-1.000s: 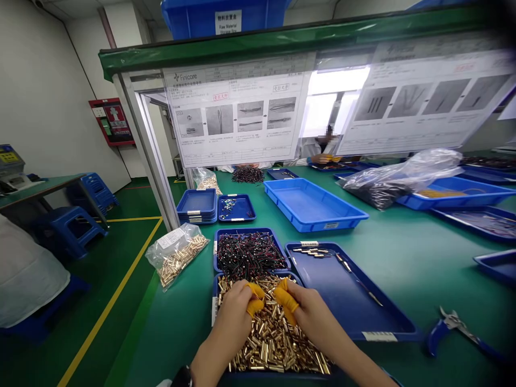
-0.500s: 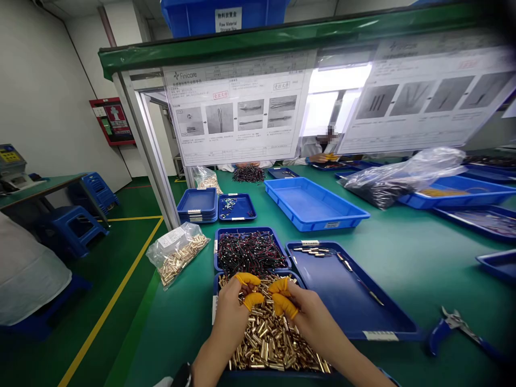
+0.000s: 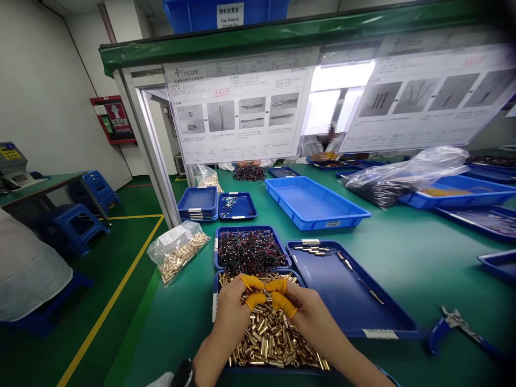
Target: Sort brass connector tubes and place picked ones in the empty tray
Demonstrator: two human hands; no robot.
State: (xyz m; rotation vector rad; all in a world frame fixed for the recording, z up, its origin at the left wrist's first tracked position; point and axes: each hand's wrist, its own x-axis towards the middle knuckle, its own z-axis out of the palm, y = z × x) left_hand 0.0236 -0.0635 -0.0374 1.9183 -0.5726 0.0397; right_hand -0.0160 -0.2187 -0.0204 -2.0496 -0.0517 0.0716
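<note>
- Fingertips drawn closer since earlier, orange caps now meeting.
- Left hand (image 3: 230,318), right hand (image 3: 313,321): above brass sleeves (image 3: 268,344) in blue tray (image 3: 215,280).
- Grip, both: pinched or holding, cannot tell.

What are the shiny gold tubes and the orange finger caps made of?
The tubes look like metal, perhaps brass: bright golden shine with hard glints. The finger caps look like thin rubber: matte orange, stretched snug over the fingertips.
</note>
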